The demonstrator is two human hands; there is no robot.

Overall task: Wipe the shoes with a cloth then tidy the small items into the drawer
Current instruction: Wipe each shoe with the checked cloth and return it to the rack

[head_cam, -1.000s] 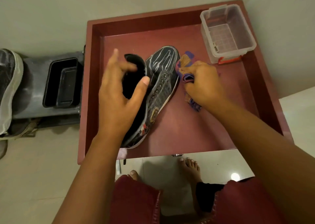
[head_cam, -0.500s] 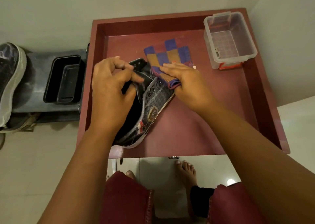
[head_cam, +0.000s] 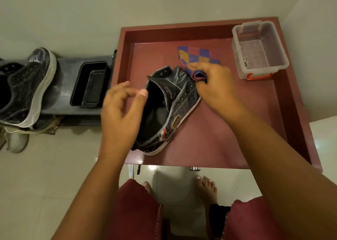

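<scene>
A dark high-top shoe (head_cam: 169,112) with a pale sole lies on its side in the open red drawer (head_cam: 215,139), toe pointing away from me. My right hand (head_cam: 215,86) grips a folded checked cloth (head_cam: 197,57) of blue, yellow and red, and presses it against the shoe's toe end. My left hand (head_cam: 120,113) hovers by the shoe's opening with fingers loosely curled and blurred, holding nothing; its thumb tip is at the collar rim.
A clear plastic box (head_cam: 259,50) with a red clip stands in the drawer's far right corner. Left of the drawer, a grey shelf (head_cam: 60,93) carries a black tray (head_cam: 91,84) and another black shoe (head_cam: 27,88). Pale shoes (head_cam: 16,141) lie on the tiled floor below.
My left hand has let go of the shoe's collar and drawn back a little. My right hand has gone from lying flat on the cloth to gripping it.
</scene>
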